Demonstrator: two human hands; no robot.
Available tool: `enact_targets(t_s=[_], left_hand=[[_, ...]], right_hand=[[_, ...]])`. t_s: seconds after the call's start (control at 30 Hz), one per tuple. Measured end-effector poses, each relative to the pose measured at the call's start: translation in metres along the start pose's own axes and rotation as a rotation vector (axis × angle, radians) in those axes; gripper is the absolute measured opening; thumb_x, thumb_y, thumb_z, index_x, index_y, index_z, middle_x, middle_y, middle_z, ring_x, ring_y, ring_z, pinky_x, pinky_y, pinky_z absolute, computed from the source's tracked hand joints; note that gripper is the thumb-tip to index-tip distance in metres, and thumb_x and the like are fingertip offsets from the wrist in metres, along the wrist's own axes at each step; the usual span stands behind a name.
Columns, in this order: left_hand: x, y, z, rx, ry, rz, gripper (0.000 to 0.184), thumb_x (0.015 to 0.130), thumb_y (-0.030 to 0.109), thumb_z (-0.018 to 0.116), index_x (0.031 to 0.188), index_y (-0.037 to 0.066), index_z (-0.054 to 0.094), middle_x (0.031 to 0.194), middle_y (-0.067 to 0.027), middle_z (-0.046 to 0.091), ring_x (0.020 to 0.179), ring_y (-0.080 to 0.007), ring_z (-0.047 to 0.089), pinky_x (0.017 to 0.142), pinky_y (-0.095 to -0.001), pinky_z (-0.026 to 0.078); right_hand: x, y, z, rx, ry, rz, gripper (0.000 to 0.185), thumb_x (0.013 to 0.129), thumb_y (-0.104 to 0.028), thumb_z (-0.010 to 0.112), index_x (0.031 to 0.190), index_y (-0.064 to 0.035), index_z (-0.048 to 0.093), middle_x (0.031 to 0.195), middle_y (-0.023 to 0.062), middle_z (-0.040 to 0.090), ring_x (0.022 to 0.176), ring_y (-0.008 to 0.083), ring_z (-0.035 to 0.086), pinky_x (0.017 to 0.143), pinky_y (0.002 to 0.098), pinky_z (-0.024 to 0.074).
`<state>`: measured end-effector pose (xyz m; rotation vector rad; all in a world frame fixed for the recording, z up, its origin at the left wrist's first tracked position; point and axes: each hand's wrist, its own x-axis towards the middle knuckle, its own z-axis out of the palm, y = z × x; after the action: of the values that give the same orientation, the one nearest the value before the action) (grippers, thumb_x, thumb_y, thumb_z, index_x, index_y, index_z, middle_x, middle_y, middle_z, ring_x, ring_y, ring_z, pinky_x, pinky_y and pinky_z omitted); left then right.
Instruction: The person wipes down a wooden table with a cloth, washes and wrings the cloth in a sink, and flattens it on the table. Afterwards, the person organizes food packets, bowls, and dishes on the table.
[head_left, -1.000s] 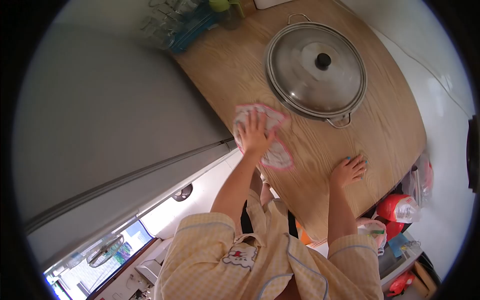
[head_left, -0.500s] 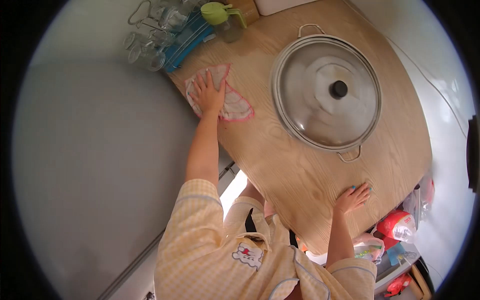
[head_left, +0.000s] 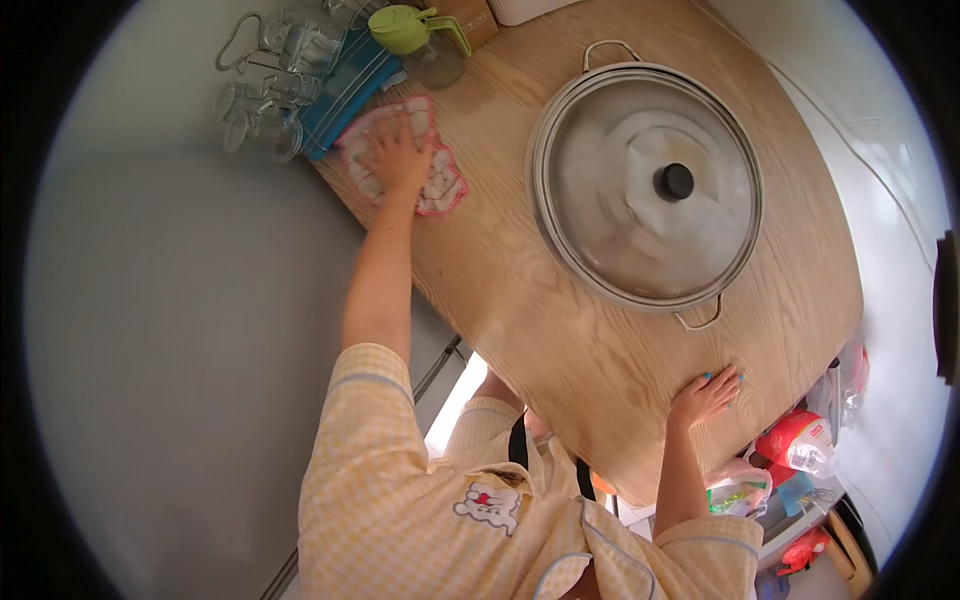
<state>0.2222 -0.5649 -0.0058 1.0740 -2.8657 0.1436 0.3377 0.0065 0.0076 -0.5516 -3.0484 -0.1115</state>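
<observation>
In the head view, my left hand (head_left: 399, 163) lies flat with spread fingers on a pale cloth with a pink edge (head_left: 437, 193). The cloth is on the wooden table (head_left: 590, 370) near its left edge, just below a glass rack. My right hand (head_left: 707, 397) rests palm down on the near right part of the tabletop, fingers stretched out and holding nothing. Between and beyond the hands sits a large metal pan (head_left: 540, 190) with two loop handles. Its metal lid (head_left: 620, 230) has a black knob (head_left: 676, 181).
A wire rack (head_left: 330, 125) with a blue tray and several glasses (head_left: 285, 135) stands at the far left edge. Beside it is a jug with a green lid (head_left: 400, 30). Red and white packages (head_left: 800, 442) and plastic bags are beyond the right edge. A grey wall adjoins the left.
My left hand and the cloth have slid farther up and left, closer to the rack, and the cloth is more bunched. My right hand stays in place. The view has shifted slightly.
</observation>
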Motion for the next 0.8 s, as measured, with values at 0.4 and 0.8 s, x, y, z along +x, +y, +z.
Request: enact_targets(t_s=[0.4,0.8], left_hand=[[-0.220,0.122,-0.063,-0.157,-0.222,0.312,0.064,0.080,0.046,0.040,0.132,0.011,0.027,0.140,-0.0149,0.011,0.128,-0.0363,0.008,0.096,-0.0603,0.008],[-0.397,0.178,-0.109,-0.263,-0.387,0.488,0.060,0.081,0.049,0.038,0.132,0.019,0.028,0.140,-0.0167,0.008,0.127,-0.0366,0.012,0.093,-0.0642,0.008]], right_hand=[[-0.002,-0.004,-0.008,0.042,0.016,-0.001,0.050,0.085,-0.027,0.035,0.133,-0.0150,0.025,0.138,0.0114,0.022,0.125,0.0343,0.021,0.098,0.0528,0.0179],[-0.002,-0.004,-0.007,0.033,0.070,-0.016,0.050,0.085,-0.028,0.035,0.132,-0.0140,0.026,0.138,0.0126,0.022,0.125,0.0358,0.021,0.097,0.0547,0.0168]])
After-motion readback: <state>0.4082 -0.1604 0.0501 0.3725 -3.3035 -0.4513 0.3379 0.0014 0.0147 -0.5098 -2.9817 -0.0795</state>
